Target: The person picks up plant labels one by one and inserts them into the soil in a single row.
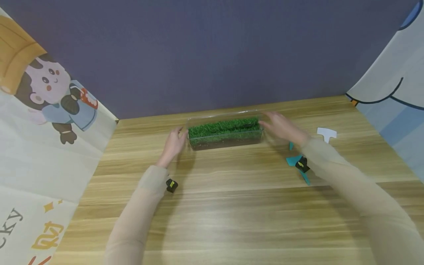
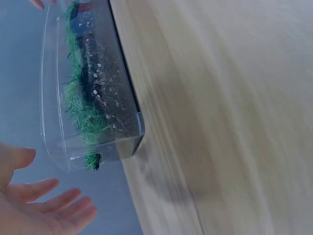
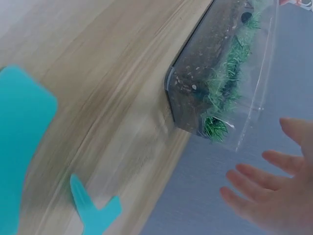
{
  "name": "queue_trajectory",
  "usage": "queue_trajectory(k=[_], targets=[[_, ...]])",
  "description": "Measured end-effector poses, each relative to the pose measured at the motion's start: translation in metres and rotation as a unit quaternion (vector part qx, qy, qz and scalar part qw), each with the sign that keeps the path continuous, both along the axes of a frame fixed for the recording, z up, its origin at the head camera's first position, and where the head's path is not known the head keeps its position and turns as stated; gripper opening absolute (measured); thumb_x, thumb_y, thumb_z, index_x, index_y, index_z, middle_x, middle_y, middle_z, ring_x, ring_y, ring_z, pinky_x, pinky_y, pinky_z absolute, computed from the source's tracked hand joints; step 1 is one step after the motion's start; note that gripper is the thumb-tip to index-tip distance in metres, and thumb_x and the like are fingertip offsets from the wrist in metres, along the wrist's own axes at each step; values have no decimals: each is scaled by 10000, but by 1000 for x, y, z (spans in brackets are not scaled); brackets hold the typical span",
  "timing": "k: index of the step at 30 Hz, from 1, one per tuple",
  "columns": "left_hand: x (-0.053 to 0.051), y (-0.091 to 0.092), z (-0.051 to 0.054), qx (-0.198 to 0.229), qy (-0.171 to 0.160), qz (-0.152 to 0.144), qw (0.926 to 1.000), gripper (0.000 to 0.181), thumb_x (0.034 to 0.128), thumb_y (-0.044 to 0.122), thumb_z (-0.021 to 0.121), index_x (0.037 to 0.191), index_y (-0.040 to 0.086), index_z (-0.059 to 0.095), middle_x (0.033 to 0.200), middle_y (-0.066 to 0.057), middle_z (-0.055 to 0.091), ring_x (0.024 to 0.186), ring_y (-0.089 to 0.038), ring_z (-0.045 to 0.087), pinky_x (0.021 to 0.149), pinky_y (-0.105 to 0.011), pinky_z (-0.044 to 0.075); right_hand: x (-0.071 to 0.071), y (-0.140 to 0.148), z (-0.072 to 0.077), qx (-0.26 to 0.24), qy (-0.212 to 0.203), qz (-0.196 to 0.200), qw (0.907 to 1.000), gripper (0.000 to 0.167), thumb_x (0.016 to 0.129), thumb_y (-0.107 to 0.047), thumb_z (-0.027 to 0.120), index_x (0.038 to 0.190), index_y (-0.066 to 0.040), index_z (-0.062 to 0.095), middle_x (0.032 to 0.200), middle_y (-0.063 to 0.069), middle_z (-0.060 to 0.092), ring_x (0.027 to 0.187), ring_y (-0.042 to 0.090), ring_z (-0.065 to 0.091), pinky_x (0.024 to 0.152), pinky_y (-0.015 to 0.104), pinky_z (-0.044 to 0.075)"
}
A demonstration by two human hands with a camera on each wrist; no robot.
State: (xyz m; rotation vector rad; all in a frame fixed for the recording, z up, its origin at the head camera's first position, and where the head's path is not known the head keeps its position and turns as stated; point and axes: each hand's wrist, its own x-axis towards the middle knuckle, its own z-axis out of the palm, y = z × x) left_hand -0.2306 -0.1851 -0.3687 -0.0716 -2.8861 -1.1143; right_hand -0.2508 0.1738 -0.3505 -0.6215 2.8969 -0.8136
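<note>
A clear plastic box with brown soil and a layer of green grass stands near the back of the wooden table. My left hand is at its left end. In the left wrist view the fingers are spread and a gap shows between them and the box. My right hand is at the box's right end. The right wrist view shows its fingers relaxed and apart, just off the box wall.
Teal T-shaped plant labels and a white one lie on the table at right, partly hidden by my right arm. A dark panel rises behind the box. Printed cloths border both sides.
</note>
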Motion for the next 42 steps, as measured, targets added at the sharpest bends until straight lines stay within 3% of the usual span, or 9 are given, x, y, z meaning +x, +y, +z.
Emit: queue_trajectory(k=[7,14,18,21,25,31,32,37,42], targets=[[-11,6,0,537,-67,154,9984,443,932,211,433,1279,-59,380,1248,-250,439,1116,-345,451,938,-417,406,-9,-9,-5,-133,53,-151,9998,515,929,-201,449,1320,93,287,1298,317,349,1146,437,383,1001,521,274],[-16,11,0,862,-163,448,9951,399,926,166,440,1252,-62,419,1221,-246,476,1090,-336,489,895,-376,449,-13,-13,-12,-496,6,-357,9981,482,919,-118,458,1309,110,289,1240,324,402,939,385,541,866,488,431],[-17,11,0,998,-119,569,9933,354,915,112,445,1220,-66,460,1185,-238,513,1036,-322,528,779,-301,503,-13,-15,-14,-620,-34,-434,9971,449,918,-73,441,1292,130,300,1208,331,431,984,409,523,852,479,447],[-17,12,1,1008,-201,684,9924,334,910,102,456,1205,-53,486,1178,-220,529,994,-308,548,697,-273,511,-14,-16,-14,-797,-161,-481,9955,423,914,-47,431,1283,129,323,1188,327,455,991,411,515,838,473,453],[-23,10,-5,1172,-307,818,9893,299,889,80,497,1166,-25,540,1156,-181,558,936,-273,573,716,-285,512,-14,-15,-13,-1274,-634,-644,9877,404,914,-30,416,1281,120,339,1211,322,443,999,403,508,822,455,459],[-79,-24,-74,2156,-130,749,9735,243,812,100,622,1046,35,636,933,-106,650,613,-155,595,540,-213,509,-12,-16,-10,-2010,-1265,-991,9663,404,914,3,395,1290,127,316,1221,322,435,993,401,504,831,429,465],[-92,-31,-90,2286,-66,734,9707,246,801,98,635,1036,29,639,905,-106,653,571,-158,585,504,-210,502,-11,-17,-10,-2132,-1336,-1049,9621,404,913,8,395,1291,128,315,1217,321,438,991,393,506,834,426,466],[-103,-36,-95,2375,-538,906,9657,283,833,44,580,1113,8,593,1006,-148,631,649,-229,616,588,-278,539,-10,-17,-6,-2697,-1754,-1325,9375,417,913,-6,409,1304,105,313,1231,307,436,839,224,588,862,399,467],[-127,-49,-130,2648,-204,766,9610,227,796,52,614,1019,48,654,814,-88,650,511,-182,586,437,-248,503,-10,-16,-6,-3032,-2070,-1488,9182,432,915,-24,419,1320,77,306,1264,294,409,784,119,581,905,417,434]])
